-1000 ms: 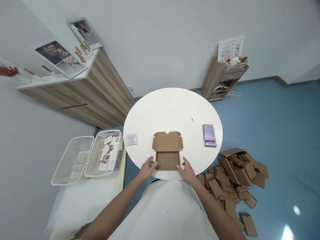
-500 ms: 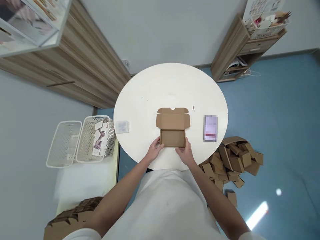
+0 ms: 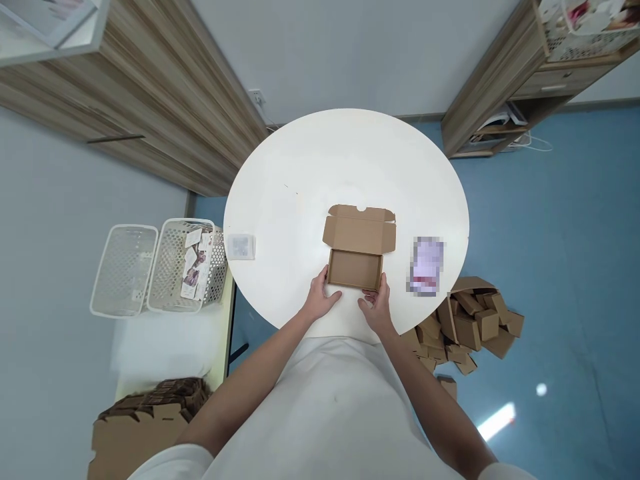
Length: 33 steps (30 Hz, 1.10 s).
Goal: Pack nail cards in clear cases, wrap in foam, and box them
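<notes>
A small brown cardboard box [image 3: 355, 269] lies on the white oval table [image 3: 300, 153], its tray part towards me. The lid [image 3: 358, 233] is folded back flat, its side flaps spread. At the tray's left front corner is my left hand [image 3: 321, 297], fingers beside the wall and thumb stretched out away from the cardboard. My right hand [image 3: 378, 309] is at the right front corner. Its index finger lies along the side, other fingers bend near the front edge, and the thumb stands apart. Both hands look open, close against the box. The tray holds nothing visible.
A blurred-out purple item [image 3: 427, 267] lies right of the box. A clear plastic case [image 3: 241, 247] sits at the table's left edge. White baskets [image 3: 219, 267] stand further left. Folded cardboard [image 3: 135, 433] is at lower left; small boxes [image 3: 467, 330] pile on the right floor.
The box has shifted slightly right on the table and turned a little clockwise. Both thumbs have come away from its front edge. The camera view has moved too.
</notes>
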Each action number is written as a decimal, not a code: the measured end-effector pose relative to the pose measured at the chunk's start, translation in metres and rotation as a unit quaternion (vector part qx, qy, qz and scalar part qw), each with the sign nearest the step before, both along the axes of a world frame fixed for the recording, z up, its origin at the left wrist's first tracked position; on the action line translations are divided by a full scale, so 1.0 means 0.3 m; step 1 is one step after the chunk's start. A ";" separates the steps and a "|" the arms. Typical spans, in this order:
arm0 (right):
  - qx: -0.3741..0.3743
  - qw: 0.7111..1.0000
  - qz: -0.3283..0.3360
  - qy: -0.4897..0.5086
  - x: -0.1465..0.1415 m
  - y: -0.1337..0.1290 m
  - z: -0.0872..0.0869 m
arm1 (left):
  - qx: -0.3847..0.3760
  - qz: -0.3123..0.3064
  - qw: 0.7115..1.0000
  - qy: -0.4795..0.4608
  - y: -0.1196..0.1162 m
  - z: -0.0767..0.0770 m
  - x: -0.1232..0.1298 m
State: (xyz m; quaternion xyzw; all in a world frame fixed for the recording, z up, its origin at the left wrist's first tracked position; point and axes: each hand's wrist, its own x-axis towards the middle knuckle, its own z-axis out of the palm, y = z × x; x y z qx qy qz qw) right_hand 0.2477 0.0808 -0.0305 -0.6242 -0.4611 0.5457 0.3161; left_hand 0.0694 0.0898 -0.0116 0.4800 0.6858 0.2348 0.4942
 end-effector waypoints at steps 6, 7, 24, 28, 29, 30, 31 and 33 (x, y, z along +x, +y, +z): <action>-0.001 1.000 -0.013 0.006 0.007 0.012 0.007 | -0.028 0.001 0.999 0.019 0.001 0.026 0.029; -0.001 1.000 -0.011 0.006 0.008 0.013 0.008 | -0.035 0.001 0.999 0.017 0.000 0.029 0.032; 0.031 0.993 -0.106 -0.029 -0.035 -0.031 0.000 | -0.084 -0.061 0.992 0.078 -0.123 0.041 -0.153; 0.078 0.982 -0.148 -0.087 -0.078 -0.077 0.042 | -0.087 -0.037 0.994 0.064 -0.140 0.037 -0.239; 0.098 0.979 -0.150 -0.099 -0.100 -0.091 0.055 | -0.079 -0.029 0.994 0.067 -0.142 0.041 -0.268; 0.119 0.975 -0.149 -0.110 -0.128 -0.104 0.068 | -0.067 -0.018 0.995 0.073 -0.141 0.045 -0.302; 0.137 0.972 -0.147 -0.119 -0.161 -0.115 0.081 | -0.052 -0.003 0.995 0.084 -0.139 0.051 -0.339; 0.162 0.967 -0.145 -0.135 -0.244 -0.132 0.104 | -0.019 0.038 0.992 0.116 -0.131 0.063 -0.427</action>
